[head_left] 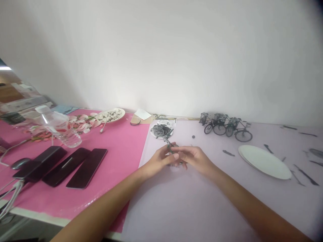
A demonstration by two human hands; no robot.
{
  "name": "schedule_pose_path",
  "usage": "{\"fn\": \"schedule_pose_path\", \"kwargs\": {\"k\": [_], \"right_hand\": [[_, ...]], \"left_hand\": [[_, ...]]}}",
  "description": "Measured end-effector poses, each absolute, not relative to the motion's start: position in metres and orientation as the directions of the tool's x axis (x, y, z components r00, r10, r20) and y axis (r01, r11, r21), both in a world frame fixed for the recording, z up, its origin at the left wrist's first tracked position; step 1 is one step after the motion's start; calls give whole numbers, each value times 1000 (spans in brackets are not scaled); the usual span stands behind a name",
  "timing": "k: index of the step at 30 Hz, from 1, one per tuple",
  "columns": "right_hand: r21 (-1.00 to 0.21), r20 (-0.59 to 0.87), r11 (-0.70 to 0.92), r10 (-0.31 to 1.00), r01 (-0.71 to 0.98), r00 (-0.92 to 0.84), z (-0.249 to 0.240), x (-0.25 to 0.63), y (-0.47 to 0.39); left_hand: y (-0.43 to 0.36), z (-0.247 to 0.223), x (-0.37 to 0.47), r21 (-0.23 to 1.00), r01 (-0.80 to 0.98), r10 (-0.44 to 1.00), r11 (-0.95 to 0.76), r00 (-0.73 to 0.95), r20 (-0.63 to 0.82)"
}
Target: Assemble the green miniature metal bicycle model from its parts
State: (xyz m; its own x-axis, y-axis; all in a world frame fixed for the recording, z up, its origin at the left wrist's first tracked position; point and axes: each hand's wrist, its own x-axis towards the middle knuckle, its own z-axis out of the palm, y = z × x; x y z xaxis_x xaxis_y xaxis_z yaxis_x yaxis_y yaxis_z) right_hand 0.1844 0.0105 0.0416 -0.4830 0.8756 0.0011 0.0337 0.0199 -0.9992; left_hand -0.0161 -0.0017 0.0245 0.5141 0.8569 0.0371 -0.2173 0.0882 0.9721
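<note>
A small dark green model bicycle (168, 145), mostly hidden by fingers, is held just above the pale sheet. Its front end sticks out towards the wall. My left hand (163, 157) is closed around it from the left, thumb across the near side. From the right, my right hand (193, 156) pinches it, the two hands meeting at the fingertips. Right behind them stands a small white plate (152, 133) heaped with grey wheels and other small parts. Several finished model bicycles (225, 126) stand in a group by the wall to the right.
A white oval plate (263, 163) lies at the right, with loose dark parts (306, 174) around it. On the pink mat at the left are dark phones (87, 168), a power bank (40, 163), a clear bottle (62, 129), a dish of small pieces (123, 114) and petals (87, 125).
</note>
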Motion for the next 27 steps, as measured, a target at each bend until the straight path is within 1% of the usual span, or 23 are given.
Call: {"fn": "schedule_pose_path", "kwargs": {"k": [2, 3, 5, 7, 8, 10, 12, 14, 15, 16, 18, 19, 21, 24, 27], "right_hand": [[-998, -28, 7, 859, 66, -512, 42, 187, 12], [-998, -20, 14, 876, 68, -482, 42, 188, 12], [-994, 68, 90, 949, 56, -309, 43, 193, 10], [-975, 207, 211, 976, 69, -61, 46, 201, 7], [-962, 259, 255, 965, 98, 39, 47, 207, 7], [-938, 331, 304, 928, 166, 170, 49, 222, 7], [-899, 403, 333, 884, 285, 238, 48, 238, 11], [-814, 478, 352, 857, 462, 191, 46, 253, 16], [-753, 493, 348, 861, 558, 127, 44, 259, 19], [-695, 471, 335, 881, 636, 51, 43, 263, 21], [-615, 373, 307, 925, 726, -75, 39, 269, 25], [-589, 319, 298, 940, 751, -122, 37, 271, 26], [-547, 258, 299, 949, 782, -183, 33, 272, 28], [-487, 236, 327, 942, 810, -239, 27, 274, 32], [-462, 233, 331, 940, 823, -248, 20, 277, 36]], "left_hand": [[2, 18, -14, 962, -239, 880, 132, 475, -2], [3, 15, -13, 953, -260, 887, 156, 461, -19], [5, 12, -12, 929, -312, 883, 199, 469, -31], [8, 12, -13, 912, -339, 875, 231, 483, -42], [10, 13, -15, 913, -332, 876, 235, 480, -51], [15, 16, -23, 931, -270, 879, 245, 467, -96], [21, 20, -33, 942, -218, 881, 257, 454, -135], [28, 25, -45, 950, -165, 870, 267, 464, -164], [31, 27, -51, 953, -124, 865, 276, 464, -191], [33, 29, -58, 958, -73, 859, 276, 466, -212], [37, 33, -69, 966, 51, 834, 254, 495, -245], [39, 35, -75, 965, 98, 815, 243, 519, -258], [41, 39, -84, 956, 189, 783, 225, 549, -293], [42, 45, -94, 915, 363, 737, 179, 566, -369], [41, 51, -98, 850, 504, 728, 156, 523, -444]]}}
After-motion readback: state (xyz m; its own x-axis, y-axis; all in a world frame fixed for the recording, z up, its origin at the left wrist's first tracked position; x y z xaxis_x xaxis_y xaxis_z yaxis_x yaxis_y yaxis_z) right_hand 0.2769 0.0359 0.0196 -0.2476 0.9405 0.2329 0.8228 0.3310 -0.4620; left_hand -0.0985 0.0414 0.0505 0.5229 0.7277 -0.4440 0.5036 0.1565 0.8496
